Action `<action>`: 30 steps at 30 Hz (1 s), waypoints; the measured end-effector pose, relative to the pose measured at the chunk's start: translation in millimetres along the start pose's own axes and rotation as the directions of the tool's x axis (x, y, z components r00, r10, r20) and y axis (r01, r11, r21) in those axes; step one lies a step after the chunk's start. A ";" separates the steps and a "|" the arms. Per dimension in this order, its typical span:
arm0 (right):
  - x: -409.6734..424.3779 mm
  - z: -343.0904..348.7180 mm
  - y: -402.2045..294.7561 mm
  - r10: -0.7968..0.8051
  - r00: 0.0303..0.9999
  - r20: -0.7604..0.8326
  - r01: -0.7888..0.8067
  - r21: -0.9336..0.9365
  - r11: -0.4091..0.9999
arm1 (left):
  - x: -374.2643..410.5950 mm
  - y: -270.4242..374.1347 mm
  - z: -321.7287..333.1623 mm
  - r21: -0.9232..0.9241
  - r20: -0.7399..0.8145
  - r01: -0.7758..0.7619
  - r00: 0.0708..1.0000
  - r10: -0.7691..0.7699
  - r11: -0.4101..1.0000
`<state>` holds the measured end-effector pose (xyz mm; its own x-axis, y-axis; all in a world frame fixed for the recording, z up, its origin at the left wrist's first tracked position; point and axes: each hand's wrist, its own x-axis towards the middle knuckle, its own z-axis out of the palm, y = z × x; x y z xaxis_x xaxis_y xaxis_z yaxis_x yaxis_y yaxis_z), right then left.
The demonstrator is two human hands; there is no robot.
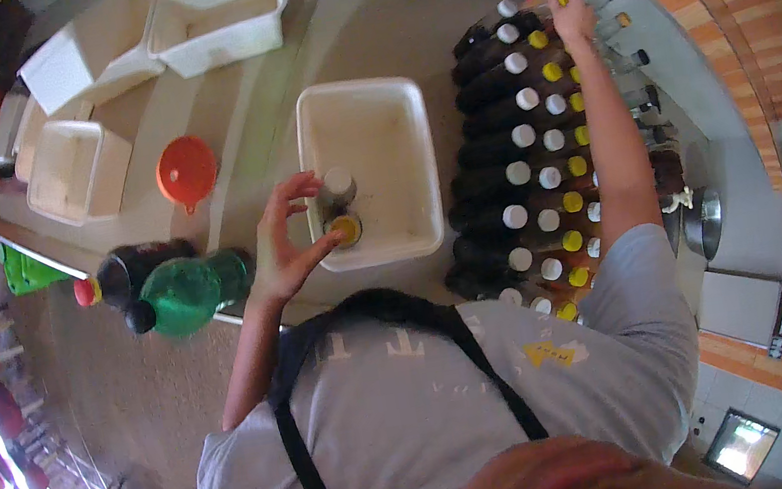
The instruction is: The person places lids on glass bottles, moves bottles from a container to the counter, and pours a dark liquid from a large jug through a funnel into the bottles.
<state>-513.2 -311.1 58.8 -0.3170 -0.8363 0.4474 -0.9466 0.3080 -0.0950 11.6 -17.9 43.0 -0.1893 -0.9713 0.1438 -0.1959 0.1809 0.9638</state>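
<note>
My left hand [287, 237] is at the near left edge of a white plastic tub [383, 253]. Its thumb reaches a yellow bottle cap [345, 231], and its spread fingers curve over the tub's rim. Beside that cap, a bottle with a white cap [338, 182] also stands in the tub. My right arm stretches across rows of capped bottles on the right. At the far end, my right hand [571, 20] has its fingers closed around a yellow-capped bottle [562, 2]; the bottle's body is mostly hidden. Dark bottles with white caps [523, 136] fill the rows' left side.
An orange funnel [186, 170] lies left of the tub. Nearer the table edge lie a green plastic bottle [190, 293] and a dark, red-capped bottle [137, 271]. Several white bins [224, 38] stand at the far left. Clear bottles [629, 61] line the wall on the right.
</note>
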 end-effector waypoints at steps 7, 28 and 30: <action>10.9 62.0 11.6 -0.074 0.942 0.328 0.134 -0.165 0.977 | -18.5 -35.2 -2.6 0.293 0.235 -0.117 0.971 0.047 0.949; -153.1 -236.3 -185.6 -0.742 0.594 0.311 0.241 0.811 0.533 | 56.2 41.8 27.7 -0.678 0.137 -0.015 0.980 0.146 0.735; -186.6 -274.7 -210.7 -0.806 0.525 0.273 0.202 0.880 0.429 | 65.1 62.4 34.1 -0.748 0.286 0.091 0.938 0.196 0.658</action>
<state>-238.6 -95.4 239.7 0.5809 -0.8110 0.0687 -0.5219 -0.4359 -0.7332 -45.8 -64.5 104.8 -0.4911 -0.8315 0.2596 0.5736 -0.0844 0.8148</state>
